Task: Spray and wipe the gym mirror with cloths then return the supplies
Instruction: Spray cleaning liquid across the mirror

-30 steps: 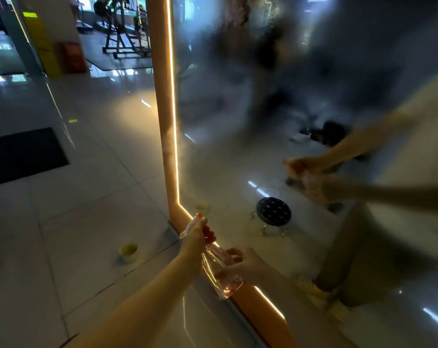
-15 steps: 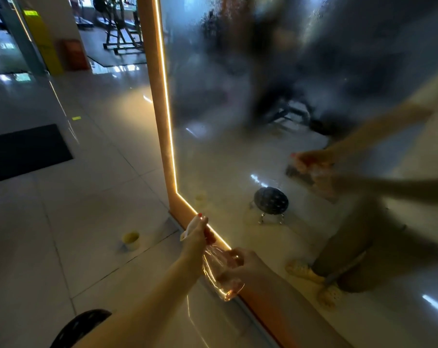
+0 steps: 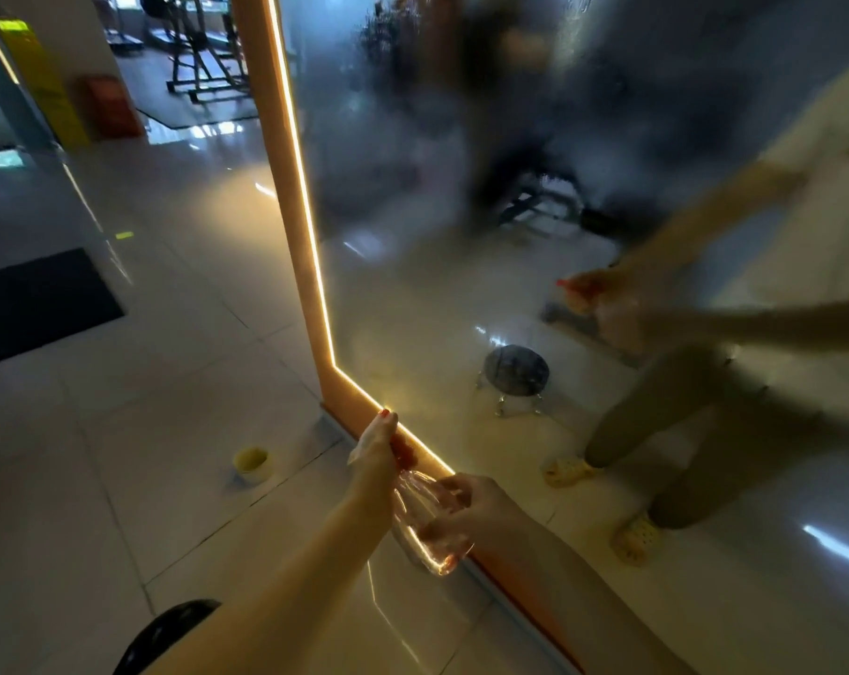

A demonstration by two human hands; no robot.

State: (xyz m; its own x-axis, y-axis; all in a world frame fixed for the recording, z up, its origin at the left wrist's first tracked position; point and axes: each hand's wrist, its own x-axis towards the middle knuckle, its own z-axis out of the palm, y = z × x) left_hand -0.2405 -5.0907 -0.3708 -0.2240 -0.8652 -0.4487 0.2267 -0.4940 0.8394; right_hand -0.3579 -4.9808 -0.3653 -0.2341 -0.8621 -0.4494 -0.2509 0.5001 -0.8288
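**Head view.** Your left hand (image 3: 376, 448) grips the red spray head of the clear spray bottle (image 3: 430, 533), fingers curled round its top. Your right hand (image 3: 476, 504) curls round the bottle's body from its 3 o'clock side. The bottle sits low in the field, at about 6 o'clock. It is tilted, with the base toward you and the head up beside the bottom rail of the lit orange frame (image 3: 286, 187). Whether it touches the rail cannot be told.

The mirror (image 3: 413, 309) fills the field from 12 to 4 o'clock. Its upper glass is veiled in fine droplets. Lower down it reflects your arms, your legs and a round stool.

On the tiled floor (image 3: 169, 382), a small round yellow container (image 3: 251, 464) stands at 9 o'clock of the bottle, well apart from it. A black mat (image 3: 38, 304) lies at 9 o'clock of the field. A dark round seat (image 3: 164, 635) shows at 7 o'clock, partly hidden by your left forearm.
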